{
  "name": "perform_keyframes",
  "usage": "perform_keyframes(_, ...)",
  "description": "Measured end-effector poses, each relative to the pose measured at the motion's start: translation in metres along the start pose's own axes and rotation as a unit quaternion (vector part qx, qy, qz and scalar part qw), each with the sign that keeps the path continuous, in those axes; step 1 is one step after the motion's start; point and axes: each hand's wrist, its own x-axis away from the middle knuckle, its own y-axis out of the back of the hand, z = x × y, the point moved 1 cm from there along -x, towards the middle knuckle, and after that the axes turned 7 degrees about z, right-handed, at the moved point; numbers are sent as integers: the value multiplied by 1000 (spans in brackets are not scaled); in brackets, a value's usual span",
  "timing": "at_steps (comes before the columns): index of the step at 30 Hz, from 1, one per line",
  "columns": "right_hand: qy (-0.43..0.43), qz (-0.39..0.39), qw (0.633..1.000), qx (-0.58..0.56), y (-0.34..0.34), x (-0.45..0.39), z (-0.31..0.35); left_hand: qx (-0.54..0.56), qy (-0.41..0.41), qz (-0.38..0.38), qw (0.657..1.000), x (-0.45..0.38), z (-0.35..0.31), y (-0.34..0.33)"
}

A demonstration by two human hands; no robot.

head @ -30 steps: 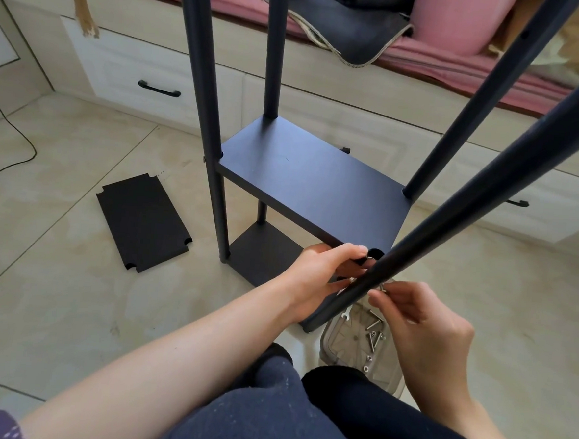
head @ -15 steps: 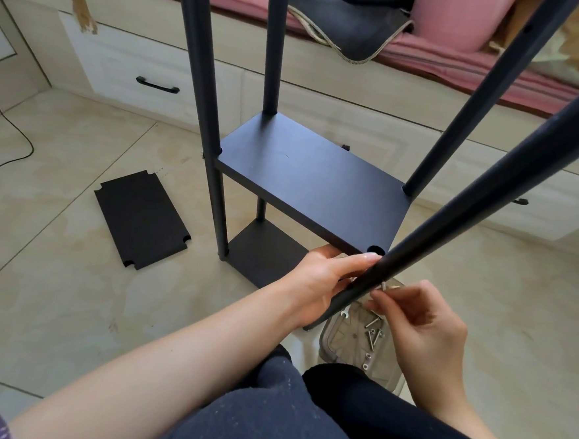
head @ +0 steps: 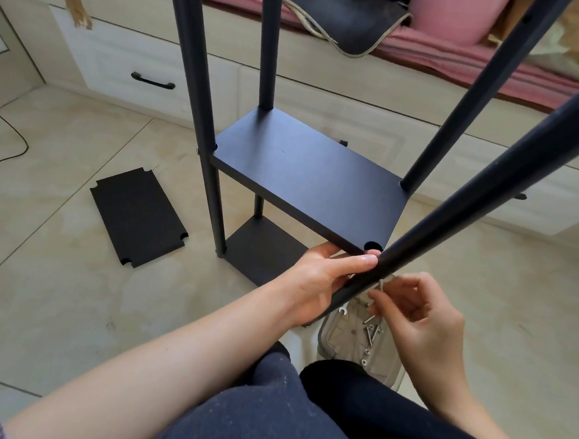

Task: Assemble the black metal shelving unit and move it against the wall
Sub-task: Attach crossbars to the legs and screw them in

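We steady the loose fourth pole (head: 482, 185) with our left hand (head: 321, 283), fingers curled around it beside the notched corner of the middle shelf (head: 311, 183), apparently to line up the joint, while our right hand (head: 418, 317) pinches a screw (head: 382, 284) above the hardware tray (head: 338, 339); the half-built unit stands on the floor, a spare shelf panel (head: 137, 217) nearby.

My left hand (head: 321, 283) has slid out from the middle shelf's (head: 304, 182) near corner, so its notch is now uncovered beside the loose pole (head: 489, 185). My right hand (head: 421, 317) has lifted its screw (head: 382, 284) against the pole's underside.
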Motion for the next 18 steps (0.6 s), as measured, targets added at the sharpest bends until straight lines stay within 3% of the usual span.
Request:
perform_keyframes(3, 81, -23, 987, 139, -2, 3, -1, 5, -13, -2, 1000, 0, 0, 0)
perform_keyframes(6, 116, -49, 976, 175, -5, 7, -4, 0, -18, -4, 1000, 0, 1, 0)
perform_keyframes(13, 119, -54, 982, 138, -1, 6, -10, -1, -23, -10, 1000, 0, 2, 0)
perform_keyframes(18, 38, -34, 999, -11, -3, 5, -9, 9, -24, -11, 1000, -1, 3, 2)
